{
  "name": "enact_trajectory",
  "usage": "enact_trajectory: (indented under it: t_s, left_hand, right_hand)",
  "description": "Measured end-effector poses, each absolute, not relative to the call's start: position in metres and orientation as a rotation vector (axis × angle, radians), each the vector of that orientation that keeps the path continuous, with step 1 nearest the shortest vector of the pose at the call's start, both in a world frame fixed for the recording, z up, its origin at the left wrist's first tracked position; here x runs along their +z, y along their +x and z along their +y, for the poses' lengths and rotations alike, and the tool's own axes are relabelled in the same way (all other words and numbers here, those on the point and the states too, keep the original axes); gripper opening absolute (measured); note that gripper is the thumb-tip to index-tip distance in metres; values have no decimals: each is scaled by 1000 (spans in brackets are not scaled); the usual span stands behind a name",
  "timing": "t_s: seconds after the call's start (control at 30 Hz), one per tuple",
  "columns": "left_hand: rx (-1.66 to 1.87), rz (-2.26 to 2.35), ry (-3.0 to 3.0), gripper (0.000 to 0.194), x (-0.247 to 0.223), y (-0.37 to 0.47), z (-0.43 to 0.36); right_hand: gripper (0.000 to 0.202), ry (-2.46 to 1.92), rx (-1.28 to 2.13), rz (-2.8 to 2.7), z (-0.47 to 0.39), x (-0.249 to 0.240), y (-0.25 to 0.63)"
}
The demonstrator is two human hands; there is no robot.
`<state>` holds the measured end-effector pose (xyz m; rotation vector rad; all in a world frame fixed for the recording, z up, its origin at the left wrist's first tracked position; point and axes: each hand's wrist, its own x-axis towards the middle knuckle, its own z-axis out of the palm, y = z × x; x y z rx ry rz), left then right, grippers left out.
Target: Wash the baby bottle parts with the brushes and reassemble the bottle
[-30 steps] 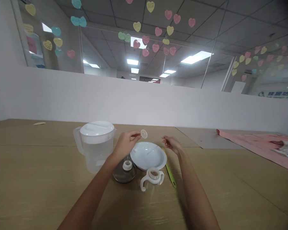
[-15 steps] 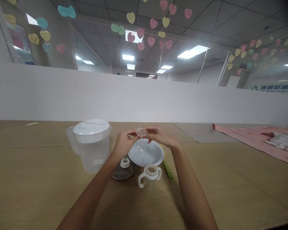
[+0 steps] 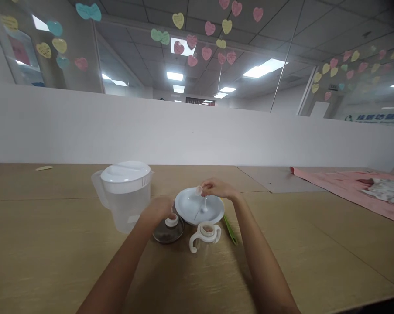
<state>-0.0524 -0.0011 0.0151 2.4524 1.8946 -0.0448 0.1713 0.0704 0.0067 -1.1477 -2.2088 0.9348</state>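
My right hand point(image 3: 218, 188) pinches a small clear round piece point(image 3: 199, 190) above the white bowl point(image 3: 183, 209), with a thin white stem hanging below it. Over a dark round lid point(image 3: 167, 235), my left hand point(image 3: 157, 210) has its fingertips at a white ring-shaped piece point(image 3: 171, 221); whether it grips the ring is unclear. In front of the bowl stands a clear bottle with a white two-handled collar point(image 3: 207, 231). A green-handled tool point(image 3: 230, 230) lies partly behind the bowl at its right.
A lidded translucent pitcher point(image 3: 126, 198) stands left of my left hand. Pink cloth point(image 3: 340, 187) with patterned fabric point(image 3: 388, 190) lies at the far right. A pale flat piece point(image 3: 44, 168) is at the back left. A white wall point(image 3: 190, 135) rises behind the table.
My left hand has left the small clear piece and moved down and left to the white ring on the lid. My right hand keeps the clear piece, now turned and slightly lower and further right.
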Motion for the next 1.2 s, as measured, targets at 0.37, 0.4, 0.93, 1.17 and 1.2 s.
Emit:
enact_trajectory:
  t_s: [0.37,0.4,0.93,1.17,1.2]
  left_hand:
    - [-114,2006,2460,20,-7,-48,8]
    - [-127,1997,2464,19,-8,-47,9]
    - [-180,1879,2406,11,10,-66,12]
    - [-36,1808,2331,19,34,-75,-3]
    - [-27,1806,2321,19,35,-75,-4]
  right_hand:
    - [18,-1753,394,-2468,97,-36,149]
    - [19,-1743,434,-2490,97,-40,148]
    - [16,-935,826,-2293,17,50,170]
    - [16,-1009,887,-2491,-13,57,151]
    - [16,-1016,883,-2502,-15,58,151]
